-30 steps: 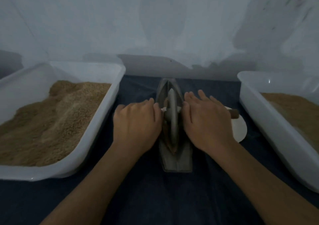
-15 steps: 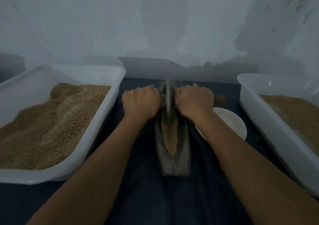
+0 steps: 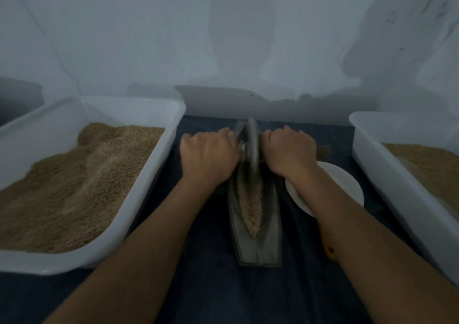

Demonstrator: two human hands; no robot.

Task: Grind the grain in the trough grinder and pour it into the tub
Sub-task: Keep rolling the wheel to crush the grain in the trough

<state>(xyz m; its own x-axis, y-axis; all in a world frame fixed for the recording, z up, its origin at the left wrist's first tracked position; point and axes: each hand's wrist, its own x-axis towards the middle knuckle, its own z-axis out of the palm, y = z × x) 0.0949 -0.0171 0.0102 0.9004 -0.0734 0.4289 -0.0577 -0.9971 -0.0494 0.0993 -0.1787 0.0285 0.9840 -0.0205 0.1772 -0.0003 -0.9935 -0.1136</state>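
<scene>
Grey metal trough grinder (image 3: 255,229) lies on the bench between two tubs; both hands, left (image 3: 207,156) and right (image 3: 289,153), grip the wheel's (image 3: 250,147) axle (grinding step), grain (image 3: 251,208) in the groove. Next, I think, roll the wheel toward the near end

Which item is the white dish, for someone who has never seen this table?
Start at the grey trough grinder in the middle of the dark cloth. Look just to its right, before the right tub: the white dish lies there, partly under the right forearm. It is the only round, flat thing here.
</scene>
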